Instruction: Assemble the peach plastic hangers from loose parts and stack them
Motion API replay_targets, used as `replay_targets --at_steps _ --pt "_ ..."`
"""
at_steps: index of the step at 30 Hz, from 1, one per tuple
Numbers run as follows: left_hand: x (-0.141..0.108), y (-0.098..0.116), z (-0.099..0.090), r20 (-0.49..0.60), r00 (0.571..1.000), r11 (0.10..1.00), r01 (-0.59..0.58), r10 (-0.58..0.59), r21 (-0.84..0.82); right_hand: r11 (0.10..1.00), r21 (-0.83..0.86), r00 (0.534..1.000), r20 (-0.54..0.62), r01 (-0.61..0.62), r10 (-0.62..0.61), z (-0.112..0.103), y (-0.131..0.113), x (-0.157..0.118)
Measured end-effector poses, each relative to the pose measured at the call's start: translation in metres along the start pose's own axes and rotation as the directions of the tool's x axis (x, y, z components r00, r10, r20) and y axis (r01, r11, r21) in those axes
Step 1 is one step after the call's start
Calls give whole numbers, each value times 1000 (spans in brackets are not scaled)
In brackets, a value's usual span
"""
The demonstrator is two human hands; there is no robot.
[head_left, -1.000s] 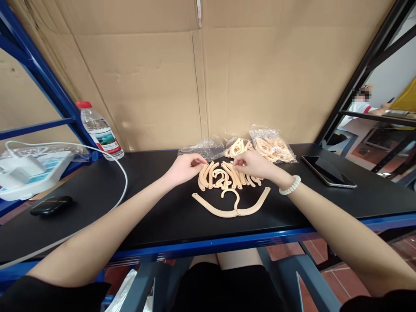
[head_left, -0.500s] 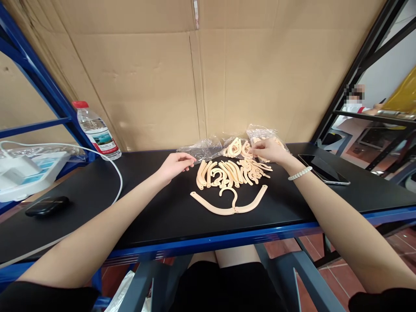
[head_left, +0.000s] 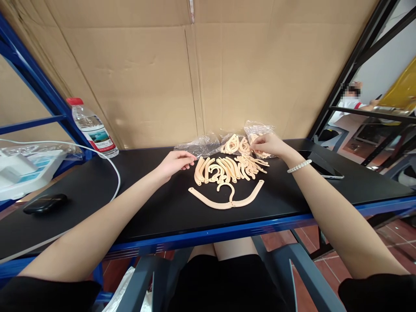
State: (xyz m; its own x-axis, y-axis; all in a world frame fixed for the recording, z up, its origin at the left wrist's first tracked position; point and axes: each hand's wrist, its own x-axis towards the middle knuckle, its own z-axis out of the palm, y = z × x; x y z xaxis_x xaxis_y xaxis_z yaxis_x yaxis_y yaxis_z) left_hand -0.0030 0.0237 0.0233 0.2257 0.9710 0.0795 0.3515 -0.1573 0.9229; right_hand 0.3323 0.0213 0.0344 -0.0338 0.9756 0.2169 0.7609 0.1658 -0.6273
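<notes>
My left hand has its thumb and fingers pressed together beside the crumpled clear plastic bag; what the fingertips hold, if anything, is too small to make out. Over a clear bag with cream-coloured pieces rests my right hand, its fingers closed and the tips partly hidden. Between the hands lies another bag of cream triangular pieces. In front of them is a row of loose curved hanger arms and hooks. Nearest me, a cream folding hanger lies flat with its hook pointing away.
A tablet lies to the right of my right forearm. On the left are a water bottle, a white cable, a power strip and a black mouse-like object. Cardboard walls the back. Another person sits far right.
The whole view has shifted slightly. Both hands keep nearly the same pose and place, and the hanger pieces lie as before.
</notes>
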Motion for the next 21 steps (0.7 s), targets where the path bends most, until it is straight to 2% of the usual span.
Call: replay_targets --at_steps 4,7,10,13,15,17,19,21 --pt "1 0 -1 7 1000 1000 -1 1 5 993 43 988 115 -110 104 -9 6 0" --pt "4 -2 -1 24 1000 1000 -4 4 10 995 -50 989 112 -87 92 -11 9 2" --pt "6 -6 0 35 999 999 -8 7 36 994 -112 1000 5 -6 7 1 5 3" --pt "7 -10 5 37 999 994 -23 19 110 986 -110 991 -37 124 -128 26 -13 -2" --pt "6 -12 9 30 999 986 -35 31 162 929 -71 932 8 363 -363 45 -30 -10" --pt "6 -14 13 12 999 977 -46 44 208 842 -67 843 102 536 -528 61 -48 -21" --pt "6 -15 16 -22 998 962 -56 64 266 794 -170 812 115 583 -572 73 -62 -31" --pt "5 -16 18 -60 994 938 -63 89 341 779 -304 829 86 549 -552 79 -70 -39"
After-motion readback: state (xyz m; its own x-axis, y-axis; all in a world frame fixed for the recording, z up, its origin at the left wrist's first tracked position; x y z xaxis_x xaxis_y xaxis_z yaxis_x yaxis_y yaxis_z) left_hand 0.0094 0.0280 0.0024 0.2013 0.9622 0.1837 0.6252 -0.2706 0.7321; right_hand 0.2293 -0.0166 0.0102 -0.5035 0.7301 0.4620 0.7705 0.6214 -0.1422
